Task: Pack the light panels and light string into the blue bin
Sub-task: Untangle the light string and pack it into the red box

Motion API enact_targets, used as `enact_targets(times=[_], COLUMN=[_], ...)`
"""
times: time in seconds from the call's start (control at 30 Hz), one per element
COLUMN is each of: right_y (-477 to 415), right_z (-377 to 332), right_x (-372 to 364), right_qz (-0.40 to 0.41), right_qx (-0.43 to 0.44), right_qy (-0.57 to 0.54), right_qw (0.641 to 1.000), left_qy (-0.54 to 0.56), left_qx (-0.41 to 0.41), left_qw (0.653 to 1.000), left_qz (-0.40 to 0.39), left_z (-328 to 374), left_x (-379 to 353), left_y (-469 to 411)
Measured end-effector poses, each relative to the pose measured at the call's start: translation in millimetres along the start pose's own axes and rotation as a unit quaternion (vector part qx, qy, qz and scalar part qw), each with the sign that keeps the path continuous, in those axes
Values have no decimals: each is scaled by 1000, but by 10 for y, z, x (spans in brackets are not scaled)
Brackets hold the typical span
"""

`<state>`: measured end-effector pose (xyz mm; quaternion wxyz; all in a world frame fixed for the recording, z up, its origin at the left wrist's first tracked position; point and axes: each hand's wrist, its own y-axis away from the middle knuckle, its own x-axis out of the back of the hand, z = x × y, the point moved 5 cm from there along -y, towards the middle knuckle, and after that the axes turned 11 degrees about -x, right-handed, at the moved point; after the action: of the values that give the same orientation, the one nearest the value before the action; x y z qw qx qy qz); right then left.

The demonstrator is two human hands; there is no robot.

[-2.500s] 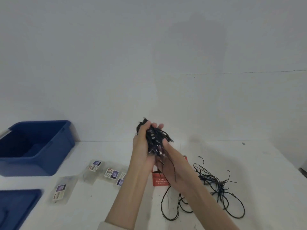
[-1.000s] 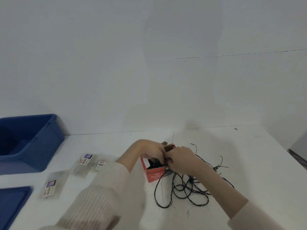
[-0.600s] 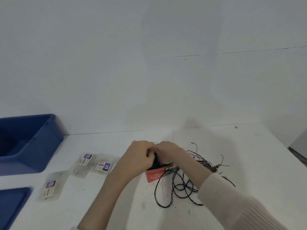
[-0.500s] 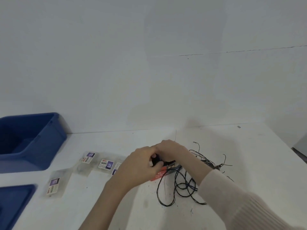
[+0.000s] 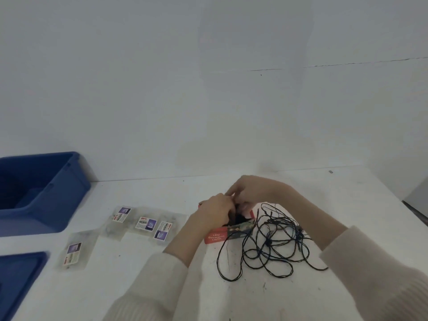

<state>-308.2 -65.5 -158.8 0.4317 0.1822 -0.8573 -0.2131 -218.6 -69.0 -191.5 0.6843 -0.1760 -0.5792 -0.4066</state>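
The thin black light string (image 5: 273,242) is soft, light and floppy, and it tangles fast. Most of it lies loose on the white table (image 5: 347,205), touching the small red cardboard box (image 5: 216,237). The hands are close together at the box top. The left hand (image 5: 215,214) curls round the box. The right hand (image 5: 252,191) seems to pinch a bunch of string. It is best to grab it in bunches, not by one end. The big blue plastic bin (image 5: 69,181) waits far to the left

A bare workroom, by its scuffed white table (image 5: 347,193) and blank wall (image 5: 208,89).
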Motion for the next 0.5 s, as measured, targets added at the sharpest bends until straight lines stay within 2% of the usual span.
enact_targets(times=[0.1,0.2,0.3,0.37,0.43,0.5], right_y=[169,315,387,418,438,450], right_z=[102,310,581,749,881,982], right_x=[148,205,180,146,57,-94], right_qz=[49,90,150,181,165,111], right_qx=[25,29,3,-22,-54,-80], right_qy=[-176,-213,-139,-22,80,155], right_qw=[983,972,979,983,982,978], left_qy=[-27,-83,-156,-180,-162,-123], left_qx=[-1,-4,5,20,38,46], left_qw=[999,996,987,983,986,991], left_qz=[-25,-44,-26,-9,2,3], left_z=[80,173,154,81,6,-65], left_x=[27,-5,34,80,138,189], left_y=[-84,-102,-61,-37,-17,-20])
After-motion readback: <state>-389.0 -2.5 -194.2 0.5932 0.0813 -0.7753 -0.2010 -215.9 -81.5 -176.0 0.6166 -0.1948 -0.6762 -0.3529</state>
